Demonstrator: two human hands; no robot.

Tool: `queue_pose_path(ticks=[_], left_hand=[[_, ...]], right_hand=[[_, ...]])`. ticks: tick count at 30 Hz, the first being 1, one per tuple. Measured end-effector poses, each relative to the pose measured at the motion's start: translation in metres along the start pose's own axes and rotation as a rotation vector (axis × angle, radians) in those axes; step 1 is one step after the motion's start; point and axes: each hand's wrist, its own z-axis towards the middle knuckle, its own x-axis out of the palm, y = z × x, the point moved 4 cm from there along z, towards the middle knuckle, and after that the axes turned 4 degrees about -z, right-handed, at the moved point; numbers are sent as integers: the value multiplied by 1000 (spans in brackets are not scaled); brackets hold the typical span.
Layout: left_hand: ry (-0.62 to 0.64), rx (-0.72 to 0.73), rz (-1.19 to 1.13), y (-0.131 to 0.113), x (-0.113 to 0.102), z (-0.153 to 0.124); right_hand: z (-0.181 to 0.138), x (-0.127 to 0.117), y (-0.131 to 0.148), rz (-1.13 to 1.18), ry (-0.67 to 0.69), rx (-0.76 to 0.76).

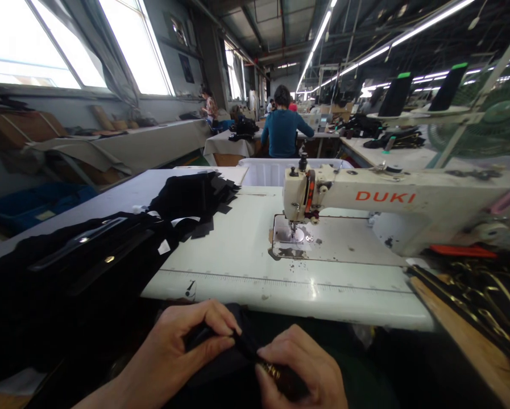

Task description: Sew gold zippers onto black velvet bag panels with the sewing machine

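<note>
My left hand [186, 341] is closed in a pinch on a piece of black fabric [241, 341] at the bottom of the head view, below the table's front edge. My right hand [301, 369] is closed on the same fabric, where a small gold metal part [274, 372] shows under the fingers. The white DUKI sewing machine [365, 199] stands on the white table [246, 267] beyond the hands, its needle plate [293, 236] bare.
A stack of black cut pieces [195, 196] and a heap of black fabric [67, 267] lie on the left. Gold-trimmed black straps [485, 295] sit at the right. A white bin [272, 170] stands behind the table. A person in a blue top [283, 130] works farther back.
</note>
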Motion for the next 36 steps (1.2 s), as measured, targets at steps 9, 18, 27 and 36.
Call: queue_pose_path(ticks=[9,18,27,36], left_hand=[[-122,-99,-139,3,4,-4],[-80,-173,-154,12,7,-8],[-160,-5,-1,9,8,-17],[-134,136,70,9,5,-15]], right_hand=[[-16,12,-6,-52,-164,-31],[2,-2,4,-24,34,-22],[0,-1,6,-41,12,10],[-15,9,-2,-22,-86,-10]])
